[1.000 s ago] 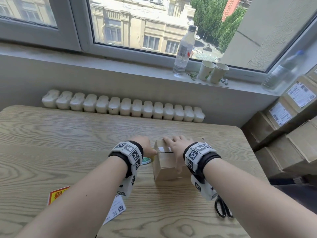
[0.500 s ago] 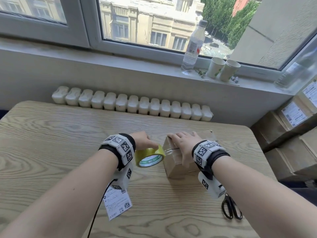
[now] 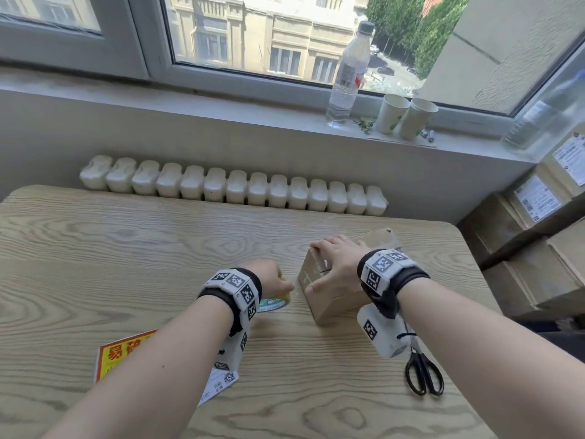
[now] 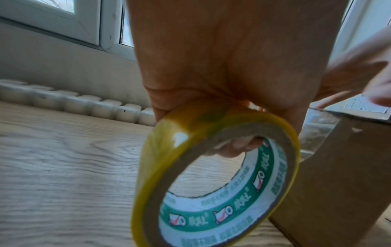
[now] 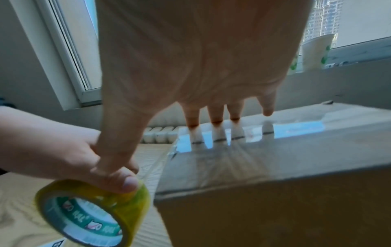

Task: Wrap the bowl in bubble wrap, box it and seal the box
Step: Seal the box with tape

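L hand grips the tape roll: thumb over the yellow outer band, a fingertip hooked inside the core, seen in L wrist view. Roll stands on edge, tilted, green-and-white core label facing the camera. A clear tape strip runs from the roll up to the near-L top corner of the box, just right of that grip.

R hand lies flat on the box top, fingers straight and spread, tips pressing the glossy taped seam; thumb hangs down over the L edge toward the roll. R wrist view shows the fingers mirrored in the shiny tape.

Box is cardboard, flaps down, sitting on the wooden desk directly under the R grip. Bowl & bubble wrap not visible.

Scissors, black-handled, lie on the desk behind the R wrist, apart from the box. A red/yellow sticker and a white label lie on the desk under the L forearm.

Beyond both grips: white radiator along the wall, windowsill w/ a plastic bottle and two paper cups. Stacked cartons stand off the desk's R side.
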The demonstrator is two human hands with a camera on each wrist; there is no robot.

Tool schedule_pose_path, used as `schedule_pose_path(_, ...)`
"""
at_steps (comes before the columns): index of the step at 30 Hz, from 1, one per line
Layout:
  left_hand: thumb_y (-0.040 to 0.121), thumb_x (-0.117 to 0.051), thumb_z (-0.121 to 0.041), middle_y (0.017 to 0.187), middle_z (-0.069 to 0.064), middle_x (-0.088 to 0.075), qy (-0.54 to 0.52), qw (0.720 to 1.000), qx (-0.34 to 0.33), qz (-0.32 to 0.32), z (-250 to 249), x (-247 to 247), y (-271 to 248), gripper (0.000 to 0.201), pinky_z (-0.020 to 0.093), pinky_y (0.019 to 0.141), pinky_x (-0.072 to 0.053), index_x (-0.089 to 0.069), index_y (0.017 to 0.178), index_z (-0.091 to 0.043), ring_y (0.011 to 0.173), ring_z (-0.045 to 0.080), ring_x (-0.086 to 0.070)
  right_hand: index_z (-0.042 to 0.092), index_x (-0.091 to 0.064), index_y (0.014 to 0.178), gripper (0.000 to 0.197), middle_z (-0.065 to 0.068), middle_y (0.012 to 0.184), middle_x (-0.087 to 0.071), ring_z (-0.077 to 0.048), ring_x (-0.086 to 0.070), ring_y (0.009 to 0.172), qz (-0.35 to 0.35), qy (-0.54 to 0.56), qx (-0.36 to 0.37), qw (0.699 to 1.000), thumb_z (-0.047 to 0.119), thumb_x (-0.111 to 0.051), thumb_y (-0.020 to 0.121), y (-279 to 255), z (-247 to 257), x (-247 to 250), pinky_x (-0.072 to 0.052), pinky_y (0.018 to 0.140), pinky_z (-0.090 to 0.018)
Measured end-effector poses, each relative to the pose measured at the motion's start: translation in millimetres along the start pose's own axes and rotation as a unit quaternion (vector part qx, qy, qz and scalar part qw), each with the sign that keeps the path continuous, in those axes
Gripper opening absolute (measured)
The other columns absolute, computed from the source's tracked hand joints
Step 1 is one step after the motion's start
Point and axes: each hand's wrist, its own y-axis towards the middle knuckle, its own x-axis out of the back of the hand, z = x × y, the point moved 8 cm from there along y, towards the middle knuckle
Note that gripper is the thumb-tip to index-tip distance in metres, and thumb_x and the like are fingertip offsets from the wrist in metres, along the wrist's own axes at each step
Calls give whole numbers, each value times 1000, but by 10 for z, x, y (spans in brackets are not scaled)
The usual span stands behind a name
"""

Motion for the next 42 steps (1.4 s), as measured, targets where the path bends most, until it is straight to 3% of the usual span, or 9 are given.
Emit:
schedule_pose_path(5,84,-50,-58,82,1,-59,9,1000,9,7,-25,-50,67,42,32,73,-46,-56,83,-17,76,20,-54,27,-36,136,78,-1,137,-42,-22,-29,132,-93,-21,-34,995,57,-68,71,104,31,-67,-24,111,-51)
schedule_pose_path(16,87,-45,-59,85,0,-62,47,998,-7,28,-157,-83,122,51,31,68,-43,-65,97,-13,80,19,-56,21,-47,119,58,-7,127,-46,-26,-34,128,-71,-3,-64,995,49,-68,73,212,-11,-58,-16,113,-59)
schedule_pose_path(26,88,-46,-54,67,-1,-47,24,1000,-2,15,-180,49,-16,42,28,52,-31,-52,78,-14,70,21,-47,23,-46,90,12,-4,108,-59,-28,-45,118,-58,31,-92,994,34,-50,90,224,54,65,-16,112,-61)
schedule_pose_path(28,88,-49,-50,76,2,-54,14,1000,-8,7,-189,94,-82,39,29,54,-33,-55,83,-12,74,22,-50,23,-48,90,10,-1,96,-56,-26,-48,113,-53,39,-86,994,34,-49,91,204,37,62,-14,113,-61)
schedule_pose_path(30,88,-53,-46,98,5,-62,1,1000,-20,6,-210,114,-135,37,30,67,-41,-60,105,-14,88,22,-55,24,-53,92,11,2,91,-54,-24,-52,108,-53,44,-71,995,34,-49,90,156,15,50,-23,112,-57)
schedule_pose_path(32,88,-55,-44,122,3,-60,-12,999,-37,9,-259,113,-191,45,30,84,-44,-51,128,-24,108,21,-56,24,-61,102,19,0,99,-61,-25,-55,108,-48,60,-50,996,32,-48,90,60,8,56,-37,105,-46)
schedule_pose_path(35,88,-57,-40,134,0,-54,-20,998,-58,5,-375,116,-285,51,31,96,-44,-44,137,-31,119,19,-53,23,-63,119,31,-3,120,-64,-23,-56,113,-61,134,-41,988,25,-45,94,-111,-81,131,-44,97,-33)
schedule_pose_path(39,90,-55,-32,140,-2,-50,-14,998,-60,-7,-496,108,-399,53,31,96,-45,-40,140,-35,122,18,-51,20,-65,117,30,0,124,-63,-18,-57,112,-149,216,-52,963,17,-48,93,-391,-318,238,-46,92,-28)
schedule_pose_path(42,91,-53,-32,139,-1,-51,7,998,-57,-16,-595,78,-463,53,31,91,-47,-38,141,-36,118,19,-54,18,-70,105,25,0,114,-66,-20,-58,109,-199,222,-109,948,15,-50,91,-656,-615,167,-45,86,-26)
